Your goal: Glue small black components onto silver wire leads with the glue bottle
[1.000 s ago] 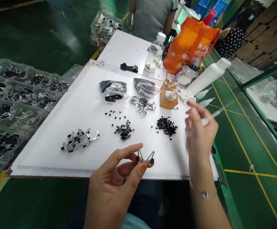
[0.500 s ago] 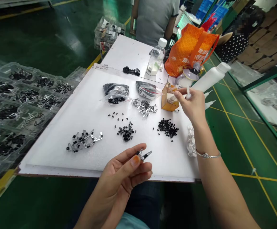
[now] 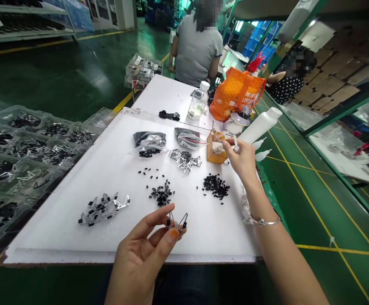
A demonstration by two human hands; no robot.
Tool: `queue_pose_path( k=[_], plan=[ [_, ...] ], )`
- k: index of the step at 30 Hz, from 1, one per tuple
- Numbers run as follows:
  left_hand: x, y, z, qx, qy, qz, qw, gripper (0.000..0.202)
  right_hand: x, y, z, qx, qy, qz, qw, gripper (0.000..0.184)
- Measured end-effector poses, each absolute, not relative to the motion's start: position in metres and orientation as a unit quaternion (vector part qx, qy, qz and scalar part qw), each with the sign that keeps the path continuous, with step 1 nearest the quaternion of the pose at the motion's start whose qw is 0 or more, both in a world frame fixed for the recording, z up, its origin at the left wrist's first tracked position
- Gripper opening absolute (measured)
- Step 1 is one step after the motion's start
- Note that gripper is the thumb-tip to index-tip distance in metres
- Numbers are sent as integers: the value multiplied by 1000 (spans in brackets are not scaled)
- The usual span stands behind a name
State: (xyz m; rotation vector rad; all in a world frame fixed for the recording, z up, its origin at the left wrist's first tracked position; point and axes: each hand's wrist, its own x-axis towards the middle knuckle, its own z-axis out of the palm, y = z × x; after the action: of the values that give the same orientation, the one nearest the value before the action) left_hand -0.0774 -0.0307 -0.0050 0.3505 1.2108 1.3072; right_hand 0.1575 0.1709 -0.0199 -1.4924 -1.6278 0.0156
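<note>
My left hand (image 3: 148, 245), near the front edge of the table, pinches a small bent metal clip (image 3: 177, 223) with black ends between thumb and fingers. Farther back on the right, my right hand (image 3: 243, 161) is closed beside a small orange-brown box (image 3: 216, 153) that holds little glass bottles. Its fingertips are at the box; what they grip, if anything, I cannot make out. A tilted white squeeze bottle (image 3: 262, 123) is just behind that hand. Similar clips with black ends (image 3: 103, 207) lie in a pile on the left. Two heaps of small black pieces (image 3: 216, 186) are on the table.
Bare metal clips (image 3: 184, 160) lie before two plastic bags of black parts (image 3: 149, 140). Behind stand a clear bottle (image 3: 198, 103) and an orange bag (image 3: 232, 95). Trays of parts (image 3: 28, 144) are at the left. Two other people (image 3: 197, 46) are beyond the table.
My view has tipped upward, so the table sits lower in it. My left hand has turned the clip so both its legs point up. The right hand stays by the box.
</note>
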Motion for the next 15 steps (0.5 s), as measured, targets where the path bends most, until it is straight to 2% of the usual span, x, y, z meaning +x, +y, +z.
queue_pose_path(
  k=[6, 11, 13, 15],
  plan=[
    [-85, -35, -18, 233, 536, 584, 564, 31, 129, 103, 3, -581, -523, -7, 624, 29],
    [-84, -36, -26, 320, 546, 604, 484, 23, 100, 19, 16, -504, -472, 296, 659, 19],
    [-82, -37, -25, 350, 541, 610, 460, 26, 95, 2, 15, -477, -456, 341, 669, 15],
    [-79, -38, -24, 372, 540, 613, 441, 31, 94, -5, 13, -476, -455, 333, 675, 12]
  ],
)
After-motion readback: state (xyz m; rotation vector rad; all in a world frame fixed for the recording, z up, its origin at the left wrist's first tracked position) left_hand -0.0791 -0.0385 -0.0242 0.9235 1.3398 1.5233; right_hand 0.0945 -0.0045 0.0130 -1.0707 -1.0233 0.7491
